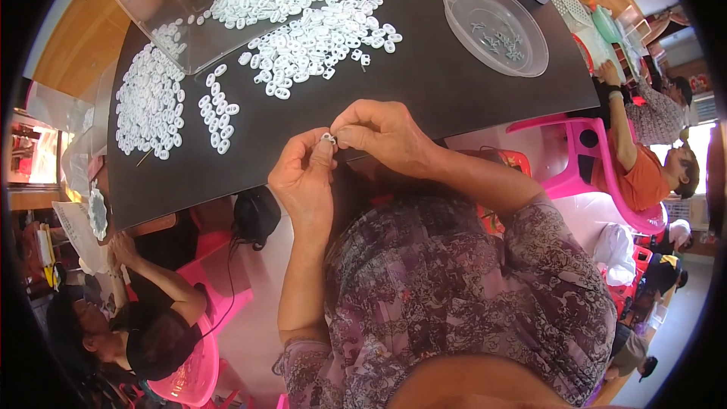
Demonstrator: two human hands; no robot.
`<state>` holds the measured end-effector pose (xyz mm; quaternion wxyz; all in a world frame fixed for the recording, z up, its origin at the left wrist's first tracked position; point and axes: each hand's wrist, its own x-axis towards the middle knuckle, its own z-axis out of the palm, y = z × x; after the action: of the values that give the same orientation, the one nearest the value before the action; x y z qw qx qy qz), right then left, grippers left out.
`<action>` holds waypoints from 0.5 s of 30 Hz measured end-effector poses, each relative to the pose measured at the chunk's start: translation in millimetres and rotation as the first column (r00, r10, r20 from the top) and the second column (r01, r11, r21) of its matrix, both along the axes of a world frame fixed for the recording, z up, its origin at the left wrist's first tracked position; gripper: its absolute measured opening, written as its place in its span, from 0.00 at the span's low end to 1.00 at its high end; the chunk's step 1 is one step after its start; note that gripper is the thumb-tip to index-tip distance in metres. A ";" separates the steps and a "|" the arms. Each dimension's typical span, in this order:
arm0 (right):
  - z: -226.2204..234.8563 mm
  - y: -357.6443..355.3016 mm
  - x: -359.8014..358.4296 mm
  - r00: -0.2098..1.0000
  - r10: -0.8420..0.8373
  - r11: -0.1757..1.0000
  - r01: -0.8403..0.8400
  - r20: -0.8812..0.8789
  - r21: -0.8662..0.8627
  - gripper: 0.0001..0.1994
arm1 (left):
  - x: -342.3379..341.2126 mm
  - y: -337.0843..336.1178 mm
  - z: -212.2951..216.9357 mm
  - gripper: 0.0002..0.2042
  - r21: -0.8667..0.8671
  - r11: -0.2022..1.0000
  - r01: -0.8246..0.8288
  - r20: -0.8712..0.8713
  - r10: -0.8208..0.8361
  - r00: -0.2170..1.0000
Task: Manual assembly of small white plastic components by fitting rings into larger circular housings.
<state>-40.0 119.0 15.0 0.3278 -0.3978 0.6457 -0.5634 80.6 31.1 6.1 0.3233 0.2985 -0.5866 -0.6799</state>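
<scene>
**Both grips pinched on one small white ring**

Left hand [303,178] and right hand [382,136] meet fingertip to fingertip, closed on a small white plastic ring [328,138] held just above the near edge of the dark surface [424,83]. Beyond lie heaps of white rings [314,38], a clear round bowl [494,26] with tiny metal pieces, and a clear box [151,0]. Fingers hide most of the ring.

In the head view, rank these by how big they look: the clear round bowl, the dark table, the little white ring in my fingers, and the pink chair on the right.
1. dark table
2. pink chair, though it sits farther away than the table, so its true size is unsure
3. clear round bowl
4. little white ring, pinched between left hand and right hand
</scene>
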 end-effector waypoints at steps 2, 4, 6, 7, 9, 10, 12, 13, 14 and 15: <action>4.0 0.6 1.0 1.000 -0.024 0.998 0.024 -0.013 0.058 0.07 | 0.9 -1.2 -1.0 0.05 -0.010 1.000 -0.003 -0.010 0.003 1.000; 2.8 -0.1 1.1 1.000 -0.021 0.998 0.022 -0.019 0.060 0.06 | 0.5 -0.8 -0.5 0.05 -0.004 1.000 0.001 -0.008 -0.001 1.000; 2.3 -1.0 0.9 1.000 -0.017 0.998 0.019 -0.025 0.062 0.06 | 0.4 -0.7 -1.4 0.05 0.002 1.000 0.003 -0.007 -0.003 1.000; 2.4 -1.7 0.7 0.999 -0.018 0.997 0.022 -0.046 0.076 0.06 | 0.3 -0.8 -2.8 0.05 -0.028 1.000 0.000 -0.005 0.000 1.000; 2.1 -2.6 0.5 0.998 -0.018 0.996 0.024 -0.067 0.090 0.06 | 0.1 -0.7 -3.4 0.05 -0.057 0.998 -0.005 -0.005 0.004 1.000; 1.5 -2.8 0.7 0.998 -0.020 0.996 0.025 -0.061 0.083 0.06 | -0.4 -0.1 -2.7 0.04 -0.069 0.998 -0.008 -0.010 0.007 1.000; 0.9 -3.3 1.3 0.998 -0.021 0.997 0.025 -0.056 0.076 0.06 | -0.6 0.6 -2.7 0.04 -0.081 0.997 -0.011 -0.016 0.010 1.000; 0.9 -3.6 2.0 0.999 -0.020 0.997 0.023 -0.046 0.072 0.06 | 0.0 1.0 -3.7 0.04 -0.124 0.992 -0.015 0.003 0.015 1.000; 1.0 -4.0 2.7 0.999 -0.018 0.998 0.021 -0.037 0.067 0.06 | 0.4 1.4 -4.8 0.04 -0.167 0.986 -0.017 0.021 0.021 1.000; -1.0 -4.1 3.0 0.999 -0.021 0.998 0.023 -0.040 0.065 0.06 | -0.2 1.9 -6.9 0.04 -0.168 0.986 -0.015 0.018 0.018 1.000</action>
<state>-37.0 114.9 13.9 0.3218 -0.3905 0.6744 -0.5376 80.4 33.0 -0.8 0.3471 0.2817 -0.6425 -0.6223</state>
